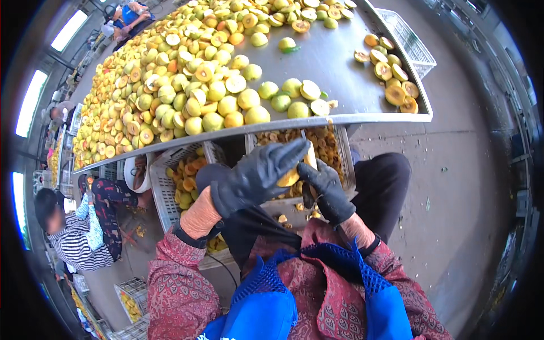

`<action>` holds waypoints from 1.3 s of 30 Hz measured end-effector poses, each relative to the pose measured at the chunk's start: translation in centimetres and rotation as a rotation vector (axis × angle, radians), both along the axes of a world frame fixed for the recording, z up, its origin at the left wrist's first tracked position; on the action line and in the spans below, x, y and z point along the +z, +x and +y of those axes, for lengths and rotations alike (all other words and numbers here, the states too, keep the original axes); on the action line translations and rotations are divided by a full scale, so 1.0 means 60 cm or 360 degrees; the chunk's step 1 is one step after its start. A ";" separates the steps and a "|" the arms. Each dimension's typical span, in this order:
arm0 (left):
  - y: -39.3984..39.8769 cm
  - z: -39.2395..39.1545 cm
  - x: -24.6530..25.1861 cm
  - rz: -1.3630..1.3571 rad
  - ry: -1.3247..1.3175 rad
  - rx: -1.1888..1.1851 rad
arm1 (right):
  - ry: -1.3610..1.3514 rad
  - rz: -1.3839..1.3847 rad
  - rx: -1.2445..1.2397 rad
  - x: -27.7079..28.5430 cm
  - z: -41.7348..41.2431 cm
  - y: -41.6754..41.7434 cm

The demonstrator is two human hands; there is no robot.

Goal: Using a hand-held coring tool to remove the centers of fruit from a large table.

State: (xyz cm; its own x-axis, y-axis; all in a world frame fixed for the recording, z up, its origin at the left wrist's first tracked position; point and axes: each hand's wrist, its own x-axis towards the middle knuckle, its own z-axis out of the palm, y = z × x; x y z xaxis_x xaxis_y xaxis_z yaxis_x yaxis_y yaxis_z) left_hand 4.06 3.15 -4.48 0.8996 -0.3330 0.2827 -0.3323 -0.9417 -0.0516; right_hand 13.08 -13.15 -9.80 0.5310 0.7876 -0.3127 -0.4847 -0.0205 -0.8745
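Both hands wear dark rubber gloves and meet over a plastic crate below the table's near edge. My left hand (259, 176) is at a yellow piece of fruit (289, 177), its fingers stretched toward the right. Close against it, my right hand (325, 189) has its fingers closed around a light-coloured handle (310, 155), perhaps of a tool; its working end is hidden between the gloves. Beyond the hands, a metal table (323, 63) bears a large heap of halved yellow-green fruit (204, 85), with a smaller group of halves (391, 74) at its right side.
Under the table, a crate of small fruit pieces (325, 140) stands below my hands, and a crate of yellow fruit (159, 182) is to its left. A white bucket (144, 180) lies beyond. Another person (80, 238) sits at the left. A white crate (408, 38) stands past the table's right edge.
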 end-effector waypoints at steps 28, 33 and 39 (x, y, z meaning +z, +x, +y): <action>-0.088 -0.130 -0.003 -0.1032 -0.2546 0.1026 | -0.0327 -0.2181 0.0228 0.065 -0.029 -0.130; -0.086 -0.138 0.001 -0.1115 -0.2578 0.1070 | -0.0395 -0.2124 0.0294 0.066 -0.026 -0.141; -0.098 -0.127 -0.017 -0.1115 -0.2294 0.1133 | -0.0375 -0.1940 0.0403 0.066 -0.030 -0.147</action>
